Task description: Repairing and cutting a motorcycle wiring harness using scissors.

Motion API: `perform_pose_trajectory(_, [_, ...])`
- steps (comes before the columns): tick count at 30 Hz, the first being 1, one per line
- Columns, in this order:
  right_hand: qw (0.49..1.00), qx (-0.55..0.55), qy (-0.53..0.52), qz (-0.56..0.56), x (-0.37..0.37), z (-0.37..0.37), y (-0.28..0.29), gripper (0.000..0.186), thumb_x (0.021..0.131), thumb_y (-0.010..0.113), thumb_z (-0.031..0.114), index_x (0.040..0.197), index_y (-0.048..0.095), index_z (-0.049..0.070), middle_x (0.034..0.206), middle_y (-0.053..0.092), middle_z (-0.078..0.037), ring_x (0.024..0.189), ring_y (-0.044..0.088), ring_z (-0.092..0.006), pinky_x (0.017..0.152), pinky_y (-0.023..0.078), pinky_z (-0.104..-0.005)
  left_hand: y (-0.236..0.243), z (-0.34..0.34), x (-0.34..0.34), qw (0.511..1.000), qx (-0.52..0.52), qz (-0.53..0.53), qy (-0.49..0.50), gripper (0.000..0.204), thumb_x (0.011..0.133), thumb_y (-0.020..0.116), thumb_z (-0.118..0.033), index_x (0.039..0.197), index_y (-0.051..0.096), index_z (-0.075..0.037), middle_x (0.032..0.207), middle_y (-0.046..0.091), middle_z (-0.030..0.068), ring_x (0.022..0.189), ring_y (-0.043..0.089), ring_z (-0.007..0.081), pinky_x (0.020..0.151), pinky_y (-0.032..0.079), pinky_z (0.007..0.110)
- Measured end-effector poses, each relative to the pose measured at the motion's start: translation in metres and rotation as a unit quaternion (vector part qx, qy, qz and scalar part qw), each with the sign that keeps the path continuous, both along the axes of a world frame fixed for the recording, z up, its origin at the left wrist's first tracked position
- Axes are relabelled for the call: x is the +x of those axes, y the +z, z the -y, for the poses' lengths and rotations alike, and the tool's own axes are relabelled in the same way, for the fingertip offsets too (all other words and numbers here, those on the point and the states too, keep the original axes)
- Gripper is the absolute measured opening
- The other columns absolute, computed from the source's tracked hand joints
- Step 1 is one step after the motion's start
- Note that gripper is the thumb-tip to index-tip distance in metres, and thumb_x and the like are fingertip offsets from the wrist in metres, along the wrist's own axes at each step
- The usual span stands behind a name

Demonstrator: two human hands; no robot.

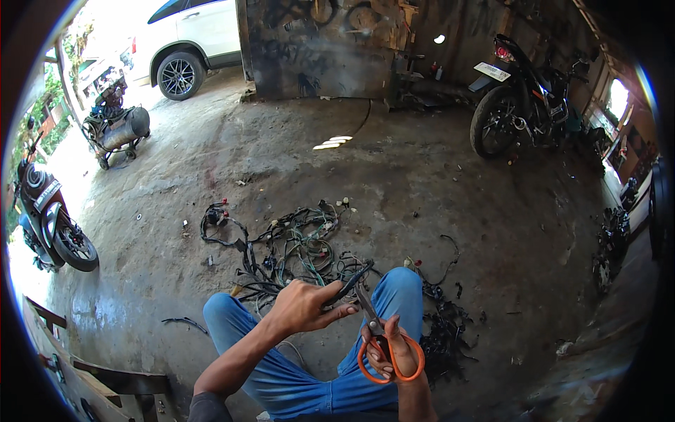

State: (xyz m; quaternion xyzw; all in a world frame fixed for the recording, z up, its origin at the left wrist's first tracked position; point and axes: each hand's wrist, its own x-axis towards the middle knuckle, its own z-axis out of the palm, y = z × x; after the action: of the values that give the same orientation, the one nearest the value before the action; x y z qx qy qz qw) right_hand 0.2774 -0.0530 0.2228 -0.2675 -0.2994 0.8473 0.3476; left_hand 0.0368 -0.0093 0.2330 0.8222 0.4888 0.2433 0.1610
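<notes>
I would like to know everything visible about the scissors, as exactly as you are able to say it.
The scissors have two large, rounded orange loops, apparently coated or plastic, and dark grey, metal-looking blades that taper to the tip. The right hand holds them by the loops, in front of the right knee. They tilt, tips pointing up and slightly left, toward the black cable in the left hand. Whether the blades touch it is unclear.
</notes>
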Motion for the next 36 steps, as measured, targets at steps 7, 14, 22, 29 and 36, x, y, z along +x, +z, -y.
perform_pose_trajectory(7, [0.992, 0.091, -0.032, 0.079, -0.017, 0.005, -0.002, 0.054, 0.100, 0.054, 0.054, 0.101, 0.058, 0.000, 0.060, 0.046, 0.002, 0.039, 0.036, -0.0023, 0.035, 0.031, -0.0190, -0.012, 0.002, 0.010, 0.888, -0.225, 0.398, -0.042, 0.043, 0.109, 0.036, -0.043, 0.106, 0.051, -0.003, 0.076, 0.057, 0.0087, 0.065, 0.056, 0.0143, 0.062, 0.045, 0.029])
perform_pose_trajectory(14, [0.989, 0.085, -0.066, 0.101, -0.027, 0.014, -0.014, 0.057, 0.099, 0.054, 0.057, 0.101, 0.058, 0.001, 0.058, 0.045, 0.003, 0.039, 0.036, -0.0025, 0.036, 0.030, -0.0190, -0.045, 0.010, 0.031, 0.754, -0.349, 0.553, -0.057, 0.052, 0.109, 0.031, -0.049, 0.130, 0.049, -0.005, 0.093, 0.059, 0.0025, 0.064, 0.047, 0.0051, 0.060, 0.036, 0.019])
perform_pose_trajectory(22, [0.996, 0.029, -0.077, 0.018, -0.030, 0.020, -0.023, 0.056, 0.099, 0.054, 0.057, 0.099, 0.056, 0.001, 0.060, 0.046, 0.000, 0.040, 0.038, -0.0039, 0.037, 0.031, -0.0198, -0.046, 0.007, 0.036, 0.687, -0.413, 0.597, -0.027, 0.053, 0.108, 0.038, -0.049, 0.133, 0.052, -0.005, 0.081, 0.047, -0.0029, 0.065, 0.035, 0.0076, 0.063, 0.035, 0.024])
perform_pose_trajectory(29, [0.994, 0.050, -0.085, 0.039, -0.032, 0.029, -0.017, 0.052, 0.100, 0.055, 0.054, 0.097, 0.056, 0.001, 0.059, 0.046, 0.001, 0.041, 0.038, -0.0039, 0.037, 0.031, -0.0195, -0.051, 0.010, 0.040, 0.695, -0.353, 0.622, -0.068, 0.040, 0.107, 0.048, -0.038, 0.130, 0.053, -0.006, 0.085, 0.044, -0.0045, 0.075, 0.038, 0.0064, 0.068, 0.033, 0.022])
perform_pose_trajectory(36, [0.968, 0.140, -0.139, 0.155, -0.031, 0.024, -0.027, 0.047, 0.098, 0.062, 0.051, 0.092, 0.058, 0.004, 0.058, 0.045, 0.004, 0.044, 0.038, -0.0015, 0.039, 0.029, -0.0198, -0.041, 0.024, 0.056, 0.764, -0.298, 0.572, 0.010, 0.034, 0.107, 0.047, -0.040, 0.117, 0.051, -0.007, 0.086, 0.045, -0.0047, 0.075, 0.040, 0.0051, 0.067, 0.037, 0.022])
